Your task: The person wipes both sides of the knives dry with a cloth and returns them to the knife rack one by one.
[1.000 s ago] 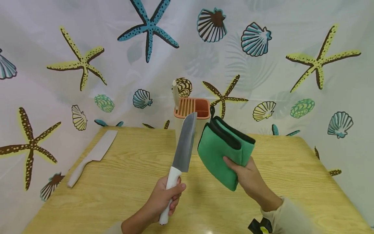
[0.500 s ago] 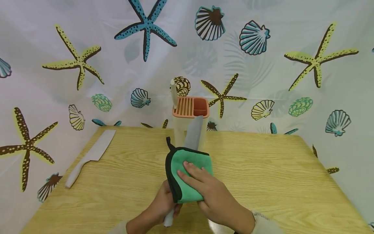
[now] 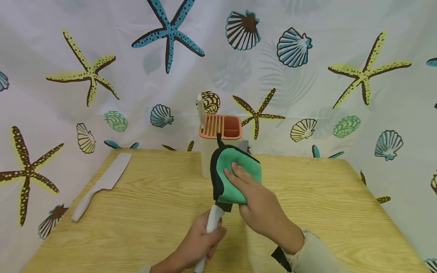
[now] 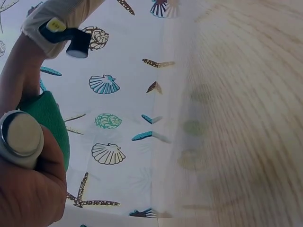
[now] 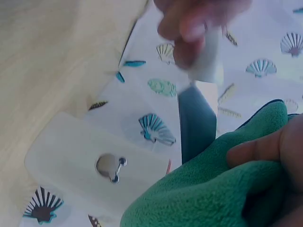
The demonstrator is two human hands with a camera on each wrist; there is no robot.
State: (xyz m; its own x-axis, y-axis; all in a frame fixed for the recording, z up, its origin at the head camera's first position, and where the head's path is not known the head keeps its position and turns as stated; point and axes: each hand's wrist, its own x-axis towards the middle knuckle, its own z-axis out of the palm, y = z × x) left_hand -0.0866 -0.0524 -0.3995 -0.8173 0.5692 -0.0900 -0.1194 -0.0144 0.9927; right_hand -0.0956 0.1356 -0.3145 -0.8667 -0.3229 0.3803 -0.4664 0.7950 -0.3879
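Note:
My left hand (image 3: 199,242) grips the white handle of a kitchen knife (image 3: 214,219), whose blade points up and away. A folded green cloth (image 3: 235,161) with black edging covers most of the blade; only its tip and the part by the handle show. My right hand (image 3: 264,208) holds the cloth against the blade, fingers lying over its face. In the right wrist view, the cloth (image 5: 208,189) wraps the blade (image 5: 196,123), with a digit pressing from that side. The handle's butt (image 4: 22,135) sticks out of the left fist in the left wrist view.
A cleaver (image 3: 114,170) with a pale handle lies at the table's left edge. Behind the cloth stands a cream knife holder (image 3: 206,163) with an orange slotted top and one pale-handled knife (image 3: 201,112) in it. A patterned curtain surrounds the wooden table (image 3: 153,197).
My right hand brought the cloth from the right onto the blade, then slid it up from near the handle toward the tip. The left hand kept its grip on the knife.

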